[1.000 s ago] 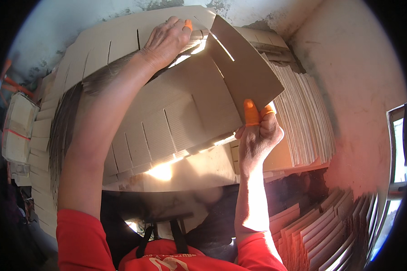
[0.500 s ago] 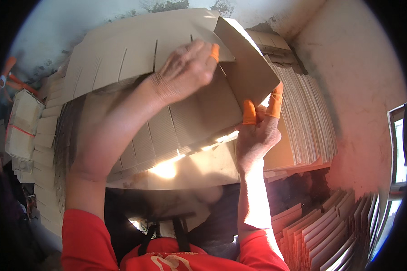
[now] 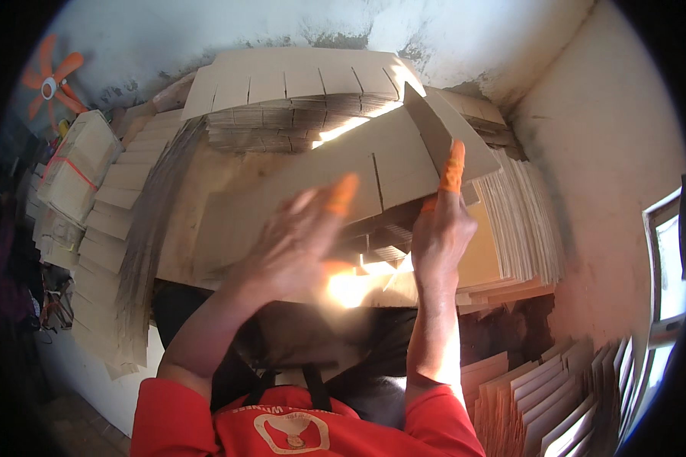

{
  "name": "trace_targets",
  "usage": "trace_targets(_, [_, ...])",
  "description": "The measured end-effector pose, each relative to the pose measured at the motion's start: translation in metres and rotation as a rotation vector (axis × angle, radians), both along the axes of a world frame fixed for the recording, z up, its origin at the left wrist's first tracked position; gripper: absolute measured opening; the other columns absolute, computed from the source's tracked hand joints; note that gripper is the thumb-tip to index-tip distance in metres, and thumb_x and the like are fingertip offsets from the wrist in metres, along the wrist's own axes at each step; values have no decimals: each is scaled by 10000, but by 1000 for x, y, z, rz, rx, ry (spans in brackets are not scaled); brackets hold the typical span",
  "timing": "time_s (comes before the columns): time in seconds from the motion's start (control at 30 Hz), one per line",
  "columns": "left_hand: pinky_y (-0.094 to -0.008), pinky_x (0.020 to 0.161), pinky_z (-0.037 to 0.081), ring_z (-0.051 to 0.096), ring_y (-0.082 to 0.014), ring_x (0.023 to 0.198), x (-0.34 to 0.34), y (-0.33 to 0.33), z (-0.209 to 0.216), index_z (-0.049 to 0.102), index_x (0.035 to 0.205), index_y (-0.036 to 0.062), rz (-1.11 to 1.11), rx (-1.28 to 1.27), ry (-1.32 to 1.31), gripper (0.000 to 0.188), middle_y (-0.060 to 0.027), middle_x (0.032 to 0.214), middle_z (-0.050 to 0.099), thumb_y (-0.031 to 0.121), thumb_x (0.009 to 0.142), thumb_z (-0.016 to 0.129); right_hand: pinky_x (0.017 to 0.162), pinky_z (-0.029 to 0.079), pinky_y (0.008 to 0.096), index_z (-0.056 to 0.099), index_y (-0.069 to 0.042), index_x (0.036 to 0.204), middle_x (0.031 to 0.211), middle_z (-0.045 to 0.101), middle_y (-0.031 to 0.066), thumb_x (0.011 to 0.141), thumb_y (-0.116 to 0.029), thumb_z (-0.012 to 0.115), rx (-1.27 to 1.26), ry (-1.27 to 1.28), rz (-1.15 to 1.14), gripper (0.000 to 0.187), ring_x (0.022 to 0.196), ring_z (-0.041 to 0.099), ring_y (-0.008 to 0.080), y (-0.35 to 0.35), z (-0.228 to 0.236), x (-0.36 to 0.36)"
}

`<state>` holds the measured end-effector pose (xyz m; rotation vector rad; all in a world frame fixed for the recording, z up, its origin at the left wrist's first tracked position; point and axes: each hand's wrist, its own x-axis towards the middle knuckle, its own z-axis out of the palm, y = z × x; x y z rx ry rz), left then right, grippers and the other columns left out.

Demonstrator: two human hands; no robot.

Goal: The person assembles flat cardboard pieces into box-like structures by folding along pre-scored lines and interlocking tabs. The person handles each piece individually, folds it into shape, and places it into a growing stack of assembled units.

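Note:
A slotted brown cardboard sheet (image 3: pixel 335 164) slants across the middle of the worktop, its right-hand panel (image 3: pixel 423 126) folded up along a crease. At its right end my right hand (image 3: pixel 438 240) grips the near edge, the index finger in an orange finger cover stretched up against the folded part. My left hand (image 3: pixel 293 240) is smeared by motion over the sheet's near left side, fingers apart and orange covers on its thumb and index finger. Whether it touches the sheet I cannot tell. Under the sheet, more slotted cardboard (image 3: pixel 385 247) partly shows in bright sunlight.
A stack of slotted cardboard sheets (image 3: pixel 282 91) lies at the back against the wall. More cardboard stands stacked at right (image 3: pixel 522 221), lower right (image 3: pixel 549 396) and left (image 3: pixel 141 198). An orange fan (image 3: pixel 49 87) and a white box (image 3: pixel 76 167) are at far left.
My left hand has moved down toward me from the sheet's far side. The sheet now lies lower on its left, uncovering the back stack. My right hand still grips its right end. The view has shifted.

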<state>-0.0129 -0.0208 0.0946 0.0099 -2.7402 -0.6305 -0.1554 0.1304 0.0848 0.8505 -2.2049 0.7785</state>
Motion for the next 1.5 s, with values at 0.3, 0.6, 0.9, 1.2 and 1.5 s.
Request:
trace_targets(0.3, [-438,949,411,527,-352,1141,89,-67,-61,251,1515,26,117,-124,-213,955,-181,1234,570,71,711,766,662,523,476,620,80,1008,785,649,220,793,76,500,220,30,26,247,724,653,391,-29,45,-41])
trace_targets(0.6, [-433,830,475,579,-345,984,94,-92,-35,620,1213,9,208,-73,-11,482,-165,1030,641,-54,743,703,658,548,407,589,97,1169,907,655,276,831,-52,611,563,-714,169,370,676,694,327,-70,27,-116])
trace_targets(0.9, [-399,1174,258,319,-305,1426,186,-103,-78,317,1512,33,655,99,451,808,-151,1522,391,179,841,742,496,511,380,394,40,1419,611,635,135,874,-380,696,581,-277,128,752,533,646,294,5,19,35])
trace_targets(1.2, [-403,1193,181,240,-242,1465,209,-105,-180,230,1540,38,1033,1051,858,754,-138,1581,262,471,994,517,582,508,464,546,-32,1252,674,612,163,810,-3,561,668,-286,122,443,626,629,369,91,-35,73])
trace_targets(1.5, [-408,1100,278,368,-216,1355,156,-113,-199,370,1482,119,868,1515,820,812,-63,1496,389,684,913,498,633,506,420,651,-75,1189,839,614,241,845,-2,585,341,-222,141,358,737,642,407,120,-66,22])
